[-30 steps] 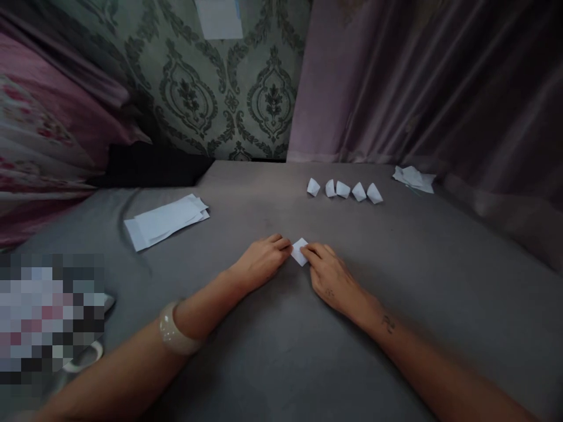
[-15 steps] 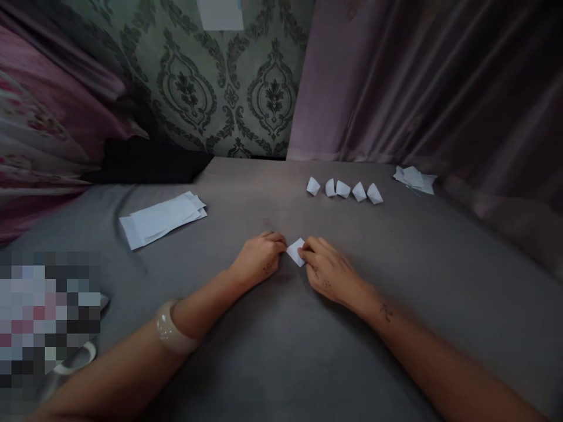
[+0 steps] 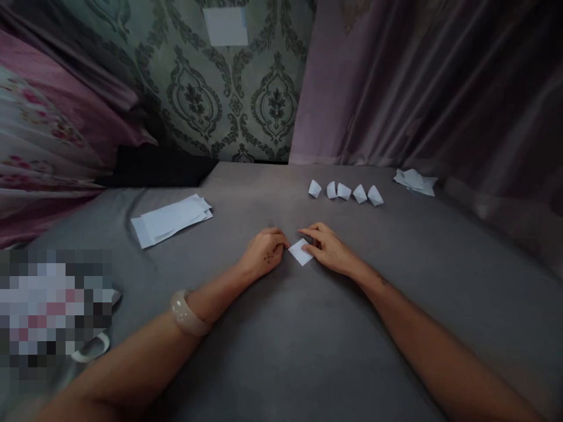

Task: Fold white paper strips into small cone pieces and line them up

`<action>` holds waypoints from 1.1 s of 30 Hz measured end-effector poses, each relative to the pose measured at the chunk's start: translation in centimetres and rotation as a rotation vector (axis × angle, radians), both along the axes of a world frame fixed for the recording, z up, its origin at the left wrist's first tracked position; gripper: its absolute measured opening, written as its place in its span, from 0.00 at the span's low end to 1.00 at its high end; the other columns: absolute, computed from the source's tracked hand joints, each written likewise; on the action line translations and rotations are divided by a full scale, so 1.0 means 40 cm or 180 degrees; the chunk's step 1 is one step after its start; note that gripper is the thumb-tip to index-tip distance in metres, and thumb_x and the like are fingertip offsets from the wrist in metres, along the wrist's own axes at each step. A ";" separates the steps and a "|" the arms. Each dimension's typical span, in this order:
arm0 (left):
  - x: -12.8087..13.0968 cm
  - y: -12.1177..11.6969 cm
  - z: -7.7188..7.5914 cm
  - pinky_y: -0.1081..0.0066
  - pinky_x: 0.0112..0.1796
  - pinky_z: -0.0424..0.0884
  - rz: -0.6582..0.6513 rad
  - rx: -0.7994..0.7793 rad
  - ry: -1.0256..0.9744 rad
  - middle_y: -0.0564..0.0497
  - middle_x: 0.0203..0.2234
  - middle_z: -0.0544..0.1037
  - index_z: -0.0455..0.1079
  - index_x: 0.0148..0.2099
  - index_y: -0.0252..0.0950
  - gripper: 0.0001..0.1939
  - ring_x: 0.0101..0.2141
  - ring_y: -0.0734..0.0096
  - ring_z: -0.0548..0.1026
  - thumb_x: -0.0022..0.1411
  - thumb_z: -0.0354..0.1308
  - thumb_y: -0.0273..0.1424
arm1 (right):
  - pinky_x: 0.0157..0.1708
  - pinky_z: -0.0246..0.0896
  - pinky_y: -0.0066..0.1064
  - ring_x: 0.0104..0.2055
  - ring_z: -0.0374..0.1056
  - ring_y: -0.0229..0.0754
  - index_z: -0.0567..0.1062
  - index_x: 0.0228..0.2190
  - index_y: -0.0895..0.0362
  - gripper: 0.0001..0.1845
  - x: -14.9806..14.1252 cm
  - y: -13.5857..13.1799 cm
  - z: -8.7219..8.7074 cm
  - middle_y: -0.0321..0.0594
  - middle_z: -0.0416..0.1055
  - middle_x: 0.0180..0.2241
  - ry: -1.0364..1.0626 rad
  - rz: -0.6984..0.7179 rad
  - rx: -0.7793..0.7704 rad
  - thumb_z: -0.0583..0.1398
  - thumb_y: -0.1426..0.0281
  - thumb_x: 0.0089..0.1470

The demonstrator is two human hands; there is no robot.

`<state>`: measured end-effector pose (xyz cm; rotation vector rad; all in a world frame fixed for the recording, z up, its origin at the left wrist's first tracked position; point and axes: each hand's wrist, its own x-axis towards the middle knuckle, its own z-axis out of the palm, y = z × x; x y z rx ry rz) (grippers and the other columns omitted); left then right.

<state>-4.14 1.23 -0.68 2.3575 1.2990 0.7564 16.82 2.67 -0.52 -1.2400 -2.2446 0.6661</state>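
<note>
A small diamond-shaped piece of folded white paper (image 3: 301, 253) lies on the grey cloth between my hands. My left hand (image 3: 265, 252) is closed, its fingertips pinched at the paper's left corner. On the paper's right side rests the thumb of my right hand (image 3: 331, 251). The index finger of that hand stretches out above the paper's far edge, apart from the thumb. Beyond my right hand stands a row of several small folded paper shapes (image 3: 343, 191).
A stack of white paper strips (image 3: 171, 221) lies to the left. More paper pieces (image 3: 416, 182) are at the far right. Black cloth (image 3: 162, 167) sits at the back left. A white ring-shaped thing (image 3: 102, 346) lies by a blurred-out patch. Curtains and a patterned wall border the surface.
My right hand has loosened its pinch, and its index finger now extends away from the thumb. My left hand stays at the paper's left corner. The view has tilted slightly upward.
</note>
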 end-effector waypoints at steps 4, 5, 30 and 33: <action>0.004 -0.001 0.009 0.69 0.43 0.69 0.0078 -0.0070 -0.0090 0.47 0.35 0.77 0.76 0.36 0.34 0.17 0.37 0.68 0.74 0.55 0.46 0.18 | 0.53 0.55 0.37 0.51 0.62 0.43 0.72 0.47 0.56 0.16 0.002 -0.011 0.016 0.46 0.61 0.49 -0.0362 0.0343 0.0069 0.52 0.72 0.59; 0.005 -0.001 0.010 0.69 0.43 0.69 0.0091 -0.0084 -0.0125 0.47 0.35 0.77 0.76 0.36 0.34 0.17 0.37 0.68 0.74 0.54 0.46 0.18 | 0.52 0.55 0.37 0.50 0.62 0.42 0.72 0.46 0.56 0.15 0.005 -0.012 0.022 0.46 0.61 0.48 -0.0412 0.0359 0.0047 0.52 0.72 0.59; 0.012 0.002 0.011 0.71 0.37 0.72 0.0454 -0.0400 -0.0485 0.49 0.32 0.81 0.77 0.38 0.34 0.17 0.33 0.70 0.77 0.55 0.48 0.21 | 0.51 0.57 0.34 0.47 0.64 0.38 0.66 0.54 0.44 0.28 0.042 -0.036 0.068 0.39 0.62 0.46 -0.0762 0.0857 -0.0354 0.53 0.79 0.55; 0.011 0.004 0.004 0.71 0.37 0.73 0.0469 -0.0421 -0.0543 0.49 0.32 0.81 0.77 0.38 0.35 0.16 0.33 0.70 0.77 0.55 0.48 0.21 | 0.50 0.58 0.34 0.47 0.64 0.39 0.68 0.52 0.45 0.26 0.047 -0.041 0.072 0.40 0.62 0.46 -0.0860 0.0895 -0.0301 0.53 0.79 0.54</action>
